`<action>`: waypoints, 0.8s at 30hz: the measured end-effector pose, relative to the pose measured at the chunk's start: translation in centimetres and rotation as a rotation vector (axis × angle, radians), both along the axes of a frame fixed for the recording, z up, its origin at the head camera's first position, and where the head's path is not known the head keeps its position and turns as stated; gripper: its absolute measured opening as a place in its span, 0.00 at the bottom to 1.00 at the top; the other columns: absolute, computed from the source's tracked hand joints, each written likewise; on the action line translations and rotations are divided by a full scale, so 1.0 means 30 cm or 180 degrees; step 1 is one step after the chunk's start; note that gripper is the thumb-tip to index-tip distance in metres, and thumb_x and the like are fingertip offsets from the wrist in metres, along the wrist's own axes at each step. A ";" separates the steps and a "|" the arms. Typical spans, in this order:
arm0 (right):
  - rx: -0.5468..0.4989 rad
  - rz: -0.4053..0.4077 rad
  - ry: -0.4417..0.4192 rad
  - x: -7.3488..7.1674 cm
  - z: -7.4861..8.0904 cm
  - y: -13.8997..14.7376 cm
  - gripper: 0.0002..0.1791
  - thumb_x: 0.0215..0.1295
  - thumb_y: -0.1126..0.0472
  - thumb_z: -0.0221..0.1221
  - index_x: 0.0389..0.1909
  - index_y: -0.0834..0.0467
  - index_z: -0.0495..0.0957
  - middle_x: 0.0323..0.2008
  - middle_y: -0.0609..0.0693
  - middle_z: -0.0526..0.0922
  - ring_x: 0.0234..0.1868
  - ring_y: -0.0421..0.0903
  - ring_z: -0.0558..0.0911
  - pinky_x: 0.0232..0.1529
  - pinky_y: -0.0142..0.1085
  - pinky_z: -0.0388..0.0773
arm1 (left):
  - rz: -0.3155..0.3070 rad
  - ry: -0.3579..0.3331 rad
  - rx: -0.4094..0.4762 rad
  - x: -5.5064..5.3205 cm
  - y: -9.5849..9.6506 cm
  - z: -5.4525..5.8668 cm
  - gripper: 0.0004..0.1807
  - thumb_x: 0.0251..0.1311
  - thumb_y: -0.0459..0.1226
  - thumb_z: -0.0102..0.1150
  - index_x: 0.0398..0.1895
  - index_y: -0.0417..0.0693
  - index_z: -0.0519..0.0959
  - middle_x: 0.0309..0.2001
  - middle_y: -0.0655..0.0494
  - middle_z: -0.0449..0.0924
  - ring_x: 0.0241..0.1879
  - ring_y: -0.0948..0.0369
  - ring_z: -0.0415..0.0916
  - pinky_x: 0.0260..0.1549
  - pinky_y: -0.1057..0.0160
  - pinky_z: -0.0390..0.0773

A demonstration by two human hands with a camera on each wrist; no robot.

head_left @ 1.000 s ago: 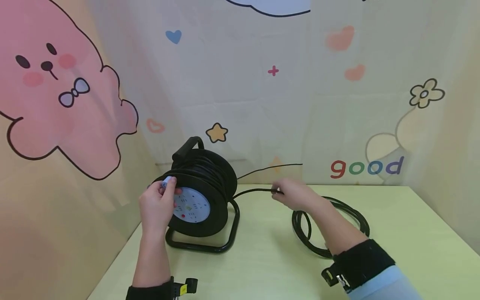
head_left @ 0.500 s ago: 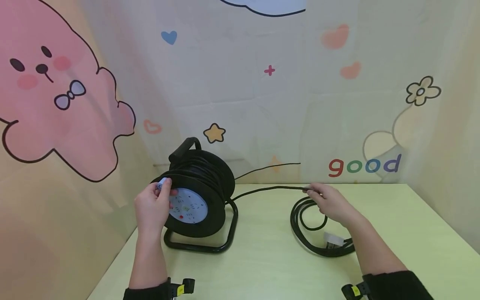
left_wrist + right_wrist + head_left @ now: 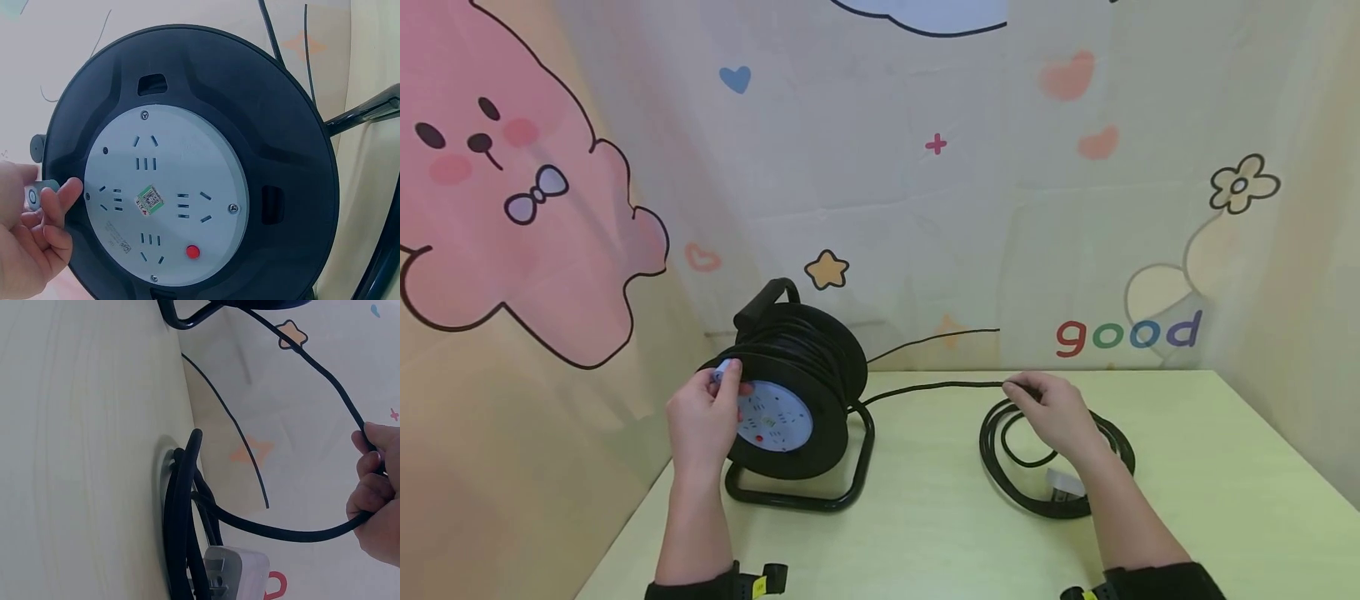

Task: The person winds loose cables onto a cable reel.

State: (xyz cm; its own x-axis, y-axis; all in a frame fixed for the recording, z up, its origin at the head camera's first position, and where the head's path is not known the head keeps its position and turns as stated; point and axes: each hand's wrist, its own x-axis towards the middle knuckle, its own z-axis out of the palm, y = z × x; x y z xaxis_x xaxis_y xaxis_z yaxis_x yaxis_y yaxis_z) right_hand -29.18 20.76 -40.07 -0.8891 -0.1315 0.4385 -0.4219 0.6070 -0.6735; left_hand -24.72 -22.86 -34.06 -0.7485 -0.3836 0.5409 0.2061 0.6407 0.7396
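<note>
A black cable reel (image 3: 831, 437) stands on its tubular frame at the left of the table, its round pale socket panel (image 3: 165, 187) facing me. My left hand (image 3: 702, 425) pinches the small pale crank knob (image 3: 40, 192) at the edge of the reel's front disc. Off to the right, my right hand (image 3: 1060, 417) grips the black cable (image 3: 932, 386) that runs out from the reel. Below that hand, loose cable lies in a coil (image 3: 994, 467), with a pale-ended plug (image 3: 247, 572) inside it. The wrist and forearm cover part of the coil.
A thin dark line (image 3: 932, 337) shows on the backdrop behind the reel. The reel's frame foot (image 3: 797, 502) rests on the pale green table (image 3: 917, 542). Printed cloth walls (image 3: 880, 183) stand behind and at the sides.
My right hand has moved right along the cable, away from the reel, then slightly back and down. More of the coil and its plug now show. My left hand stays on the knob.
</note>
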 end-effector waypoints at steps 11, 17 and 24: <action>-0.0060 0.0293 -0.0004 0.008 0.006 -0.048 0.10 0.69 0.54 0.58 0.42 0.54 0.82 0.37 0.46 0.83 0.38 0.43 0.78 0.40 0.45 0.77 | -0.0048 0.0472 -0.0360 0.008 0.043 0.000 0.23 0.68 0.53 0.50 0.27 0.44 0.80 0.18 0.55 0.79 0.15 0.60 0.69 0.16 0.58 0.68; 0.0040 0.0368 0.0063 0.015 0.012 -0.090 0.08 0.68 0.56 0.59 0.41 0.54 0.83 0.36 0.46 0.83 0.36 0.42 0.78 0.39 0.44 0.77 | -0.0239 0.0560 -0.0483 0.011 0.085 -0.002 0.21 0.68 0.50 0.52 0.28 0.43 0.79 0.22 0.57 0.83 0.17 0.62 0.71 0.16 0.58 0.69; 0.0005 0.0572 0.0005 0.021 0.023 -0.154 0.07 0.67 0.57 0.59 0.41 0.54 0.82 0.38 0.46 0.83 0.37 0.42 0.77 0.40 0.44 0.76 | -0.0402 0.0433 -0.0722 0.026 0.126 0.003 0.22 0.67 0.50 0.53 0.18 0.48 0.76 0.16 0.61 0.77 0.18 0.61 0.68 0.14 0.59 0.67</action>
